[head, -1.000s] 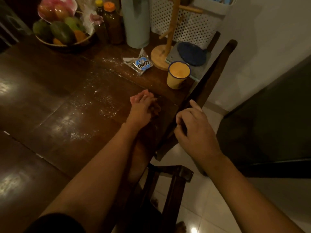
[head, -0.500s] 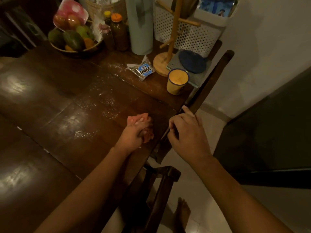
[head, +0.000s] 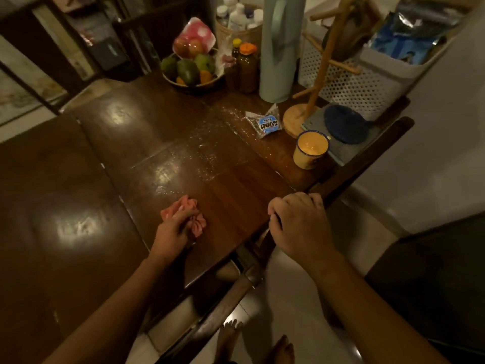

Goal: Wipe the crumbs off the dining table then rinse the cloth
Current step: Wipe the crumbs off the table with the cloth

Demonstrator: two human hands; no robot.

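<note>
A crumpled pink cloth [head: 195,223] lies on the dark wooden dining table [head: 110,179], near its front right edge. My left hand [head: 174,229] is closed over the cloth and presses it onto the wood. White crumbs [head: 202,151] are scattered over the table beyond the cloth, up to a snack packet [head: 265,123]. My right hand [head: 299,227] grips the top rail of a dark wooden chair [head: 367,158] that stands against the table's right edge.
At the far end stand a fruit bowl [head: 193,70], brown jars [head: 246,67], a tall pale green flask [head: 280,46], a wooden mug tree [head: 301,122], a yellow mug [head: 311,151] and a white perforated basket [head: 367,80]. My bare feet [head: 257,345] are on the tiled floor.
My left hand has dragged the cloth toward me along the table. My right hand has gone from hovering by the chair rail to closing on it. The view has tilted up.
</note>
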